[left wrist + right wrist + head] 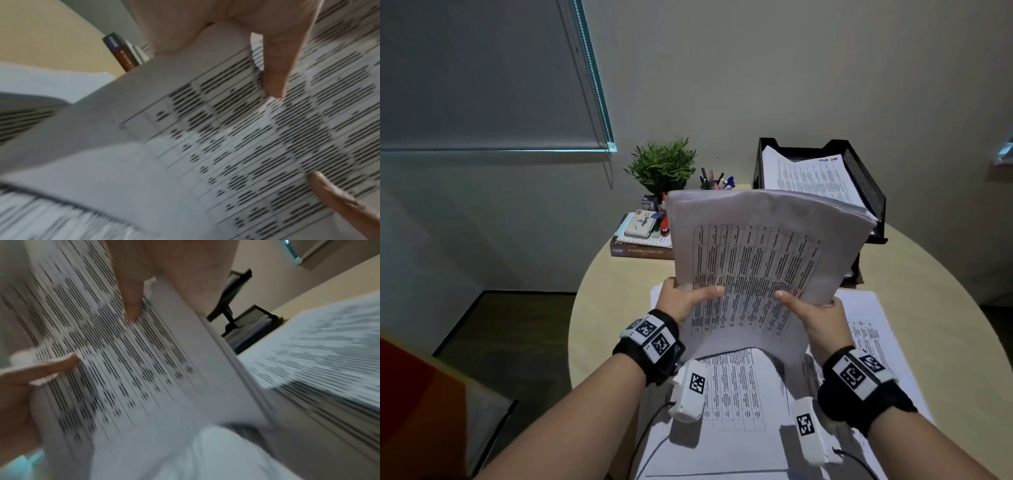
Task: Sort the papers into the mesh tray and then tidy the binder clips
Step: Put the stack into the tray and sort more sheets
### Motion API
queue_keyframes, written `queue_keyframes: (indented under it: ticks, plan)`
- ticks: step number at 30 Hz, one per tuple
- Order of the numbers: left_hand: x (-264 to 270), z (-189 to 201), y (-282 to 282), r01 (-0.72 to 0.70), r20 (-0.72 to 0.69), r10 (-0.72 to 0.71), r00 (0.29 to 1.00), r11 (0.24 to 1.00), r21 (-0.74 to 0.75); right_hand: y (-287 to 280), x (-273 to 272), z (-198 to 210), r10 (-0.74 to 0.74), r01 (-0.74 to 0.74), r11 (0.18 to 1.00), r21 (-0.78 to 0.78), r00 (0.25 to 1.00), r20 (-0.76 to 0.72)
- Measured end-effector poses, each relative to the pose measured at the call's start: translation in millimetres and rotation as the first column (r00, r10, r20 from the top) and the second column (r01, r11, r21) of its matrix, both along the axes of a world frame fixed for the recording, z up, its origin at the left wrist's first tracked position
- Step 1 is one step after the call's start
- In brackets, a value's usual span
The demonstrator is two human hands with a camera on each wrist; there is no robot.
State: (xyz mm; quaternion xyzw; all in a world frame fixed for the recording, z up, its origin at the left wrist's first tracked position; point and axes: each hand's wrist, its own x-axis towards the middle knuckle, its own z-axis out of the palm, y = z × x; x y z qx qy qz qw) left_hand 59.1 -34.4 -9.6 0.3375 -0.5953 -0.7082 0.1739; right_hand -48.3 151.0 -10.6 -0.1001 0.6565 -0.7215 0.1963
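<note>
A: What lies past the fingers?
B: The raised sheaf (pixel 763 260) hides the way ahead. Beyond it to the right stands the mesh tray (pixel 866 192), with papers in its top tier.
A: And to the left?
B: Bare table (pixel 613 301), then books (pixel 642 245), a plant (pixel 662 166) and pens (pixel 715 180) beyond.
A: Below?
B: Loose sheets (pixel 743 394) lying flat.

Only legible txt — "Artline" on the white stamp pad (pixel 639 224) atop the book stack. Book spine (pixel 642 252) lettering too small to read. Printed tables on held papers (pixel 753 263) — blurred, unreadable. Wristband markers (pixel 653 334) = square codes, no words.
</note>
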Motion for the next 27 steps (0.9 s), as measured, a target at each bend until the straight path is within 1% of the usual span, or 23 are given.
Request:
queue_keyframes:
  ticks: [2,4,6,8,10,11,12,13,14,15,17,19,20,22,23,25,26,27]
  plan:
    - [2.7,-8.0,5.6,0.004,0.077,0.000,0.997,0.999,-0.044,3.4,5.1,-11.5,0.004,-0.006,0.999,0.036,0.999,0.038]
    - [6.3,-19.4,10.0,0.049,0.132,-0.044,0.990,0.998,-0.041,4.5,9.4,-22.4,-0.007,-0.001,0.995,0.102,0.997,0.077]
    - [9.6,-21.1,16.5,0.050,0.143,-0.044,0.989,0.998,-0.040,4.9,9.5,-26.7,0.003,-0.016,0.986,0.164,0.997,0.075]
    - [10.0,-22.6,20.6,0.058,0.147,-0.059,0.987,0.998,0.008,5.1,5.6,-22.6,0.003,-0.016,0.980,0.196,0.998,0.066]
    - [8.8,-29.3,21.9,0.086,0.096,-0.096,0.991,0.990,0.110,8.9,0.4,-18.8,0.002,-0.014,0.970,0.244,0.999,0.046]
    - [7.4,-32.4,24.3,0.095,0.109,-0.114,0.988,0.982,0.165,12.8,-0.5,-18.3,-0.003,-0.012,0.966,0.259,0.998,0.057]
    - [5.6,-36.9,25.2,0.070,0.158,-0.098,0.983,0.982,0.173,17.6,-0.5,-20.3,-0.003,-0.023,0.966,0.256,0.995,0.102]
    - [5.2,-41.5,25.8,0.089,0.209,-0.113,0.971,0.989,0.122,22.6,1.9,-22.1,-0.008,-0.029,0.968,0.251,0.990,0.143]
    - [8.3,-38.6,29.4,0.153,0.268,-0.166,0.949,0.986,0.069,28.6,3.4,-28.6,-0.010,-0.037,0.967,0.253,0.984,0.180]
    - [9.4,-42.8,31.7,0.221,0.361,-0.220,0.906,0.974,0.038,34.8,5.7,-36.9,-0.018,-0.040,0.961,0.274,0.978,0.207]
    - [14.0,-51.9,36.2,0.323,0.530,-0.273,0.803,0.946,-0.003,46.5,9.0,-55.4,-0.037,-0.052,0.944,0.327,0.965,0.260]
    - [17.7,-57.0,38.8,0.408,0.595,-0.346,0.726,0.912,0.033,55.1,5.9,-71.2,-0.044,-0.082,0.940,0.331,0.934,0.355]
    - [18.2,-60.9,37.8,0.470,0.608,-0.409,0.681,0.880,0.066,58.6,3.1,-74.7,-0.039,-0.095,0.944,0.316,0.919,0.392]
    - [19.6,-63.5,39.7,0.566,0.576,-0.536,0.617,0.811,0.148,64.5,-4.9,-75.7,-0.050,-0.093,0.952,0.291,0.893,0.447]
    - [22.7,-65.3,42.1,0.578,0.521,-0.596,0.611,0.785,0.222,67.2,-10.0,-73.5,-0.069,-0.077,0.953,0.291,0.885,0.460]
    - [29.4,-68.5,47.6,0.555,0.399,-0.690,0.604,0.724,0.410,74.5,-24.2,-69.3,-0.077,-0.081,0.948,0.308,0.880,0.468]
    - [31.0,-71.9,49.5,0.550,0.340,-0.722,0.602,0.684,0.479,77.9,-31.2,-67.0,-0.045,-0.106,0.954,0.282,0.874,0.483]
    - [29.7,-73.6,51.8,0.539,0.325,-0.727,0.605,0.674,0.505,79.7,-38.0,-65.8,-0.018,-0.124,0.956,0.266,0.879,0.476]
